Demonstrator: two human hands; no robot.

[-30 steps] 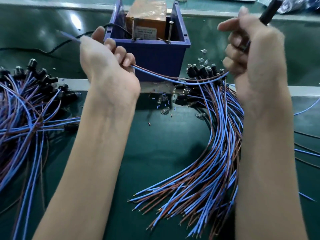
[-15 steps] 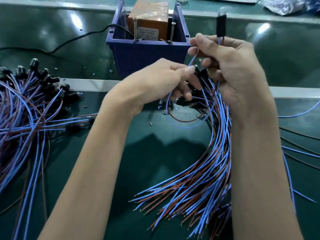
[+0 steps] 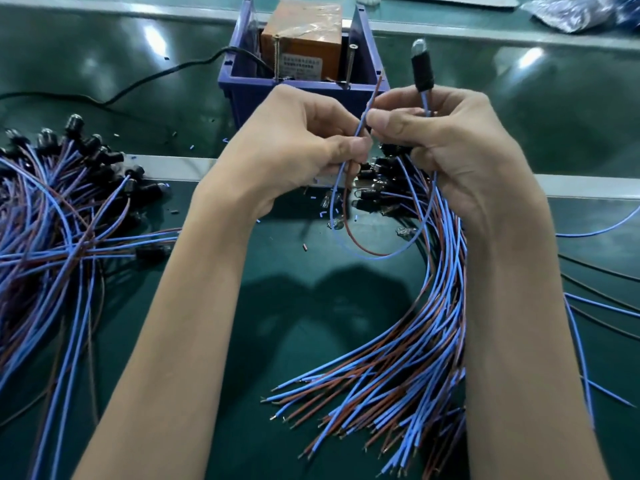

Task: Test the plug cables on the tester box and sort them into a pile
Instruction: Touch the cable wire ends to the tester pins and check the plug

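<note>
I judge the cable (image 3: 377, 252) very light and limp: two thin insulated leads, one blue, one brown, hanging in a slack loop below my hands, just in front of the tester box (image 3: 304, 88). It carries no load, so the risk is slip and tangle, not weight. The black plug (image 3: 423, 72) looks like the only stiff part; a small clear bulb sits at its tip and may be fragile, so best hold is the lead just under the plug, plus the free ends. Right hand (image 3: 450, 147) is clenched on the lead below the plug, plug upright beside the box's right wall. Left hand (image 3: 304, 140) pinches the two loose ends between thumb and fingers (image 3: 356, 147), tips pointing up toward the box's front rim. Untested bundle (image 3: 408, 358) lies on the desk (image 3: 277, 306) in front of the box, to the right; sorted pile (image 3: 62, 209) lies to the box's left. Bare tips look fine and bendable.
</note>
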